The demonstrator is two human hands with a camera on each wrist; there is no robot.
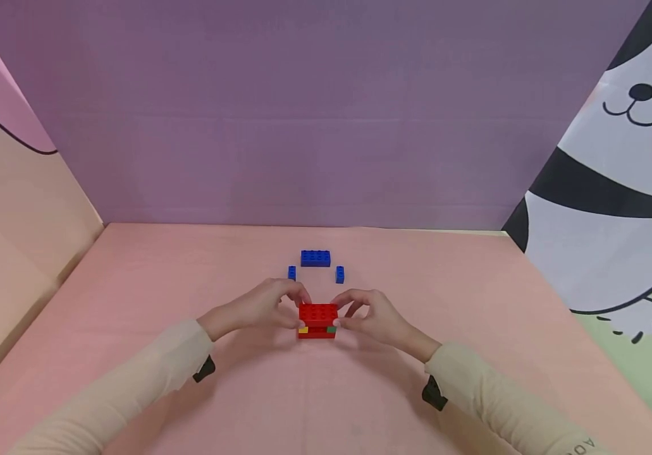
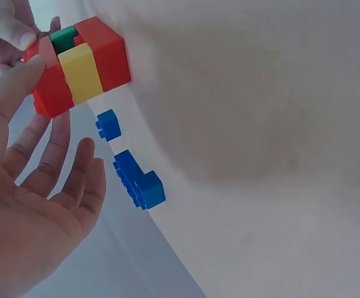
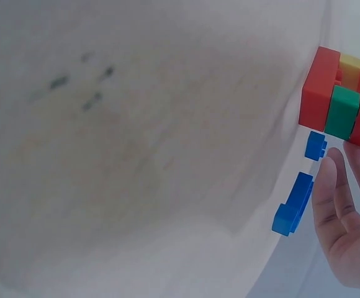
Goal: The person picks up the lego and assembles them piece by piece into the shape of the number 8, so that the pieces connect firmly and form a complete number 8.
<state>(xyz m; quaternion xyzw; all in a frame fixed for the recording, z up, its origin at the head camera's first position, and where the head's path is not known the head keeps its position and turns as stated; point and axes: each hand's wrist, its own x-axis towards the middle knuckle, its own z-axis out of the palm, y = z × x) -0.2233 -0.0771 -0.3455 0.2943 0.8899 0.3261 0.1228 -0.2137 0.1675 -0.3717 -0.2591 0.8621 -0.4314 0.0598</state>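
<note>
Foreground: two pale cream sleeves (image 1: 149, 363), each with a dark fitting (image 1: 204, 369) under the cuff, reach inward from either side. Left hand (image 1: 269, 306) and right hand (image 1: 374, 316) face each other across a compact stack of toy bricks, apparently plastic. The stack lies directly between them, its long axis running left to right, so that each hand meets one short end; neither is clearly nearer. Both hands pinch the upper red rectangular studded brick (image 1: 318, 314), thumb on the near side and forefinger towards the far side, the other fingers loosely spread. Beneath it, a small yellow block (image 1: 303, 330) stands at the left end and a small green block (image 1: 331, 329) at the right, with a gap between; a lower red rectangular brick (image 1: 317, 335) forms the base on the table. Whether the upper brick is fully seated cannot be told.

Just beyond the hands: two small blue studded bricks (image 1: 339, 275), set apart left and right. Farther, centred between them, a larger blue rectangular brick (image 1: 315, 258) lies parallel to the stack.

Surface and room: a matt pink tabletop (image 1: 473, 278) extends to a plain purple backdrop (image 1: 314, 114); a cream panel (image 1: 7, 208) flanks it at left, a black-and-white cartoon animal (image 1: 610, 253) at right.
</note>
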